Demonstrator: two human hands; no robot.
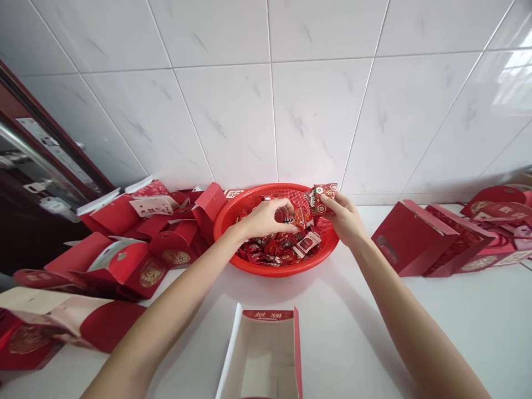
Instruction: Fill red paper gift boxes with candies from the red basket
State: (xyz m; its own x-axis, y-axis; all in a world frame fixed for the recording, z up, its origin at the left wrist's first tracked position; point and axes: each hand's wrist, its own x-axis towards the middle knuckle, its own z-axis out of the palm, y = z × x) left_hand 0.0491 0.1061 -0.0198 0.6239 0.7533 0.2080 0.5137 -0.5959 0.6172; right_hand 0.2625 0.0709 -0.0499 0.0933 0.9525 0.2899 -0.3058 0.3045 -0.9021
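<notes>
An open box [270,354] gapes nearest us. We're seemingly picking: our right hand [347,219] pinches a red packet [321,206] beside the red basket [282,271]; our left hand [266,218] curves over wrapped sweets [260,257] inside, hold unclear. That calls for a neat pinch.

On the table [341,343], the basket [276,270] of candies [286,244] sits near the far edge, before the wall [316,127], between left boxes [137,269] and right boxes [411,238], with one box [270,354] before it.
</notes>
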